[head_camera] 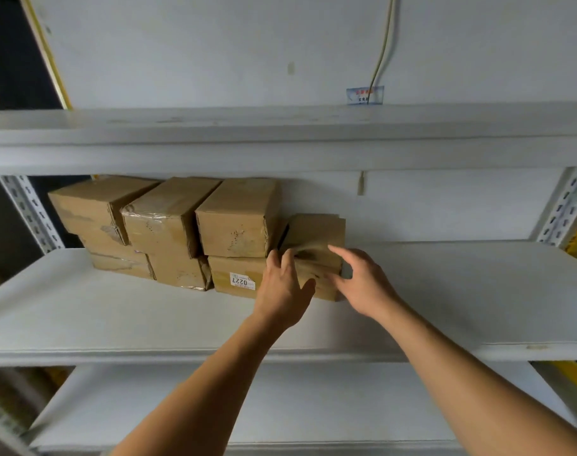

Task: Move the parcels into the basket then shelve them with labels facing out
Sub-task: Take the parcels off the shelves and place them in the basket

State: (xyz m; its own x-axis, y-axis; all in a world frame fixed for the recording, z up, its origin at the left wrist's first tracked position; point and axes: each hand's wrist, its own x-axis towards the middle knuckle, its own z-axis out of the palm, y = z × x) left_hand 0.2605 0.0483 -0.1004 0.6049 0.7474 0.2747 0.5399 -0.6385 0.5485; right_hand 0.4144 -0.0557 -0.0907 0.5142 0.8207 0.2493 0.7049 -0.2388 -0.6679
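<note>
With six parcels (168, 225) stacked on the shelf (116, 311), shelving looks well advanced: left hand (285, 287) and right hand (363, 281), fingers extended, steady a blurred seventh parcel (313, 235); only one label (242, 280) visibly faces out.

Stacked parcels (168, 225) sit left on the shelf (445, 291), against the wall (445, 205).

White metal shelf (83, 311): three cardboard parcels in a row directly on its board, left (122, 263), middle (182, 273) and right, labelled 0227 (237, 274). Further cartons stacked above.
</note>
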